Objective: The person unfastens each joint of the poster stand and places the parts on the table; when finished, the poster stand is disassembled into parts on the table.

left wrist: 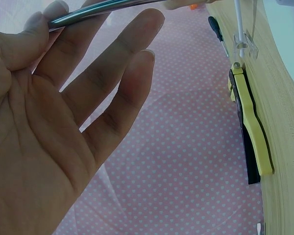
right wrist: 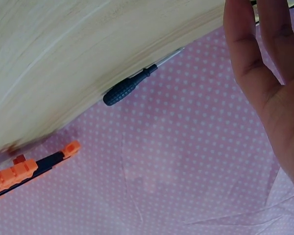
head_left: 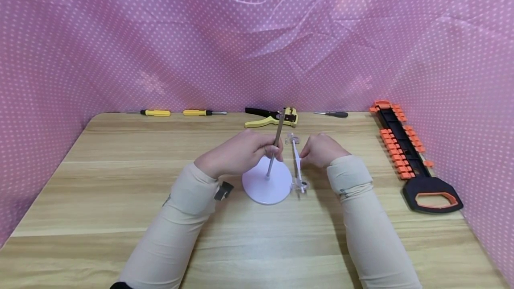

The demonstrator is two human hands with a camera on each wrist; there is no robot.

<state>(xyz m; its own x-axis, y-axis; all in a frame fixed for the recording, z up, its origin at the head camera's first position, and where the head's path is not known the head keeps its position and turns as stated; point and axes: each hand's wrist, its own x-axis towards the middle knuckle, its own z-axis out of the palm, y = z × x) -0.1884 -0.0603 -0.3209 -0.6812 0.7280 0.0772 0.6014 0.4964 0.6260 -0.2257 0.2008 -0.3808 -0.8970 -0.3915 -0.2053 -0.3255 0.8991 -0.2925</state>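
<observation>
A thin metal rod (head_left: pixel 279 129) rises, leaning slightly, from a round white base (head_left: pixel 267 190) on the wooden table. My left hand (head_left: pixel 242 151) pinches this rod between thumb and index finger above the base; in the left wrist view the other fingers (left wrist: pixel 125 83) extend loosely away from it. Just right of the base is a slim white bar (head_left: pixel 297 164) with a clear plastic piece (head_left: pixel 293 139) at its far end and another at its near end. My right hand (head_left: pixel 324 150) pinches the bar's middle from the right. In the right wrist view the fingertips are cut off.
Along the back edge lie two yellow-handled screwdrivers (head_left: pixel 158 113), yellow-and-black wire strippers (head_left: pixel 260 122) and a small dark-handled screwdriver (head_left: pixel 337 114). A long black rack with orange clips (head_left: pixel 395 153) and a loop handle lies at the right. Pink dotted cloth (head_left: pixel 257 57) hangs around the table.
</observation>
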